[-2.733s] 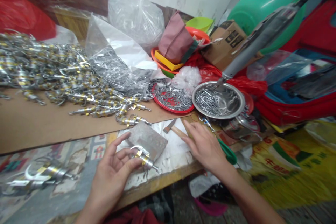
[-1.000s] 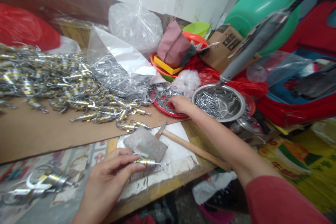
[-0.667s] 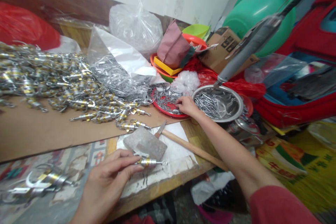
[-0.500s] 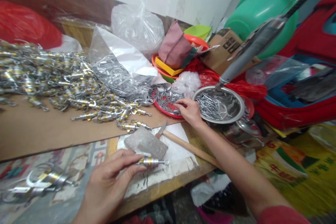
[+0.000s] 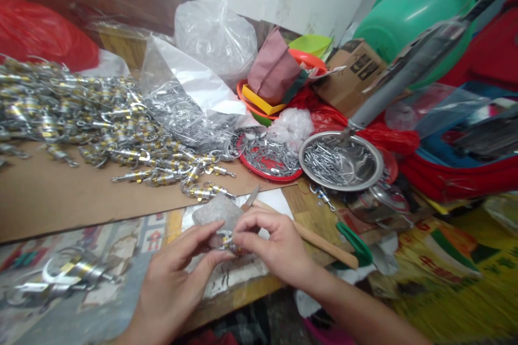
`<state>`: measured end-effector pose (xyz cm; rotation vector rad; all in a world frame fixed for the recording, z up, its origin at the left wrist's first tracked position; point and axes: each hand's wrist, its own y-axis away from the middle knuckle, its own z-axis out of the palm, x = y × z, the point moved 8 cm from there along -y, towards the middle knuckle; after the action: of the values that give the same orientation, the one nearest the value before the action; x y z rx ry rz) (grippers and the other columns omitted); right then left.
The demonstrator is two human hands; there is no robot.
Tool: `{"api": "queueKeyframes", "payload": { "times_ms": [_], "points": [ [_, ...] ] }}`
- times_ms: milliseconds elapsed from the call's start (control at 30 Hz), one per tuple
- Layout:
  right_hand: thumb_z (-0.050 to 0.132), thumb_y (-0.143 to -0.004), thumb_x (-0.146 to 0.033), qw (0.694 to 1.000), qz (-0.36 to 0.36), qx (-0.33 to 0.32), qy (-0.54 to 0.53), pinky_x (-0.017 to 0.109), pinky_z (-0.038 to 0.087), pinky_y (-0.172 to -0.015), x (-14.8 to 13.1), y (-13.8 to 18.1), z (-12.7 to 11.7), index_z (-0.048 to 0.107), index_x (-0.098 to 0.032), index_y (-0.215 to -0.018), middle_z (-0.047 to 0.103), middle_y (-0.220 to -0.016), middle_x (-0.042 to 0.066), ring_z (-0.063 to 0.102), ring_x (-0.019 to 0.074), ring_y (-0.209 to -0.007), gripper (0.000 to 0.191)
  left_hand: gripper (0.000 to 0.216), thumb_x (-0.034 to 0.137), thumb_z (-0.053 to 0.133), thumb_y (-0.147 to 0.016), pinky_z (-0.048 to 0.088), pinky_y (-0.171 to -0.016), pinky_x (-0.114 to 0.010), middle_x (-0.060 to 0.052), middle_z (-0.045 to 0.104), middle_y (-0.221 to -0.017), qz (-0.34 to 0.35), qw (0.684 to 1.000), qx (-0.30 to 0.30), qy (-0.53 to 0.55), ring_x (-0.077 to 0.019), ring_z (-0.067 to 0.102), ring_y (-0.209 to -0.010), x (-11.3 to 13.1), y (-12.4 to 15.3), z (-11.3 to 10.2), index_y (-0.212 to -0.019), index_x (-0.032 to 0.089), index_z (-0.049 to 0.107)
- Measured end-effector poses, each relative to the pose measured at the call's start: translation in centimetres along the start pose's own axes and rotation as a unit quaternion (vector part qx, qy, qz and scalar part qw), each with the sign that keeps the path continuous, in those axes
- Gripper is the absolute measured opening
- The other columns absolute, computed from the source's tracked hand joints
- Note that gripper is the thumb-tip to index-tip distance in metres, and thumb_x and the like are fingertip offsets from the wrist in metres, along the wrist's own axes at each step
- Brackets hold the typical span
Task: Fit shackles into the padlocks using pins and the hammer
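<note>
My left hand [image 5: 178,269] pinches a small silver and gold metal clasp [image 5: 225,241] just in front of a flat grey stone block [image 5: 212,213]. My right hand [image 5: 272,245] meets it from the right, fingers pinched at the same clasp; whatever small piece those fingers carry is hidden. Behind my right hand lies a hammer with a wooden handle [image 5: 319,240]. Farther back stand a red plate [image 5: 269,157] of small metal parts and a steel bowl [image 5: 341,160] of metal pins.
A big heap of finished clasps [image 5: 93,124] covers brown cardboard [image 5: 60,199] at the left. A few clasps [image 5: 60,275] lie near my left wrist. Plastic bags [image 5: 194,86], coloured bowls, a carton [image 5: 352,70], a green basin [image 5: 408,5] and a hanging power tool [image 5: 404,75] crowd the back and right.
My right hand has come back from the red plate to the clasp that my left hand holds, and now pinches at it. The left hand has stayed in place.
</note>
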<state>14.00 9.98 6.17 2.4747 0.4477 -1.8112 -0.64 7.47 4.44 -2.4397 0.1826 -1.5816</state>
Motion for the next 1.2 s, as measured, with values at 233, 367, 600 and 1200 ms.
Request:
{"api": "queueKeyframes", "payload": {
  "times_ms": [233,367,600,1200],
  "points": [
    [0.064,-0.072,-0.013,0.999,-0.026,0.003,-0.024,0.022,0.044,-0.065,-0.4,1.0,0.5,0.063,-0.016,-0.064,0.058,-0.067,-0.001,0.055,0.0111,-0.067,0.009,0.02,0.013,0.063,-0.067,0.049,-0.058,-0.016,0.0,0.071,-0.069,0.08,0.996,-0.026,0.029,-0.0116,0.065,-0.063,1.8,-0.1,0.2,-0.079,0.025,0.074],
    [0.065,-0.074,-0.018,0.987,-0.153,0.024,0.048,0.024,0.048,-0.071,-1.8,2.3,0.3,0.064,-0.013,-0.082,0.061,-0.08,0.006,0.059,0.014,-0.077,0.01,0.016,0.015,0.066,-0.065,0.048,-0.056,-0.015,0.003,0.07,-0.065,0.004,0.996,-0.03,0.08,-0.0114,0.064,-0.062,0.9,-0.2,-0.2,-0.066,0.029,0.074],
    [0.044,-0.084,-0.009,0.843,-0.455,-0.012,0.286,0.029,0.052,-0.075,-4.1,5.8,1.6,0.06,-0.01,-0.099,0.067,-0.092,0.012,0.061,0.0192,-0.092,0.022,0.009,0.03,0.066,-0.067,0.047,-0.06,-0.021,0.001,0.07,-0.066,-0.048,0.993,-0.092,0.049,-0.016,0.063,-0.064,0.9,-0.6,0.0,-0.061,0.027,0.072],
    [0.06,-0.078,-0.025,0.956,-0.206,-0.057,0.203,0.018,0.051,-0.066,-2.1,0.9,0.8,0.071,-0.016,-0.081,0.07,-0.079,0.004,0.064,0.0109,-0.071,0.015,0.066,0.034,0.077,-0.055,0.053,-0.075,-0.024,-0.001,0.073,-0.087,-0.287,0.913,-0.028,0.288,-0.0212,0.067,-0.086,-3.0,2.2,1.4,-0.115,0.023,0.052]
  ]
}}
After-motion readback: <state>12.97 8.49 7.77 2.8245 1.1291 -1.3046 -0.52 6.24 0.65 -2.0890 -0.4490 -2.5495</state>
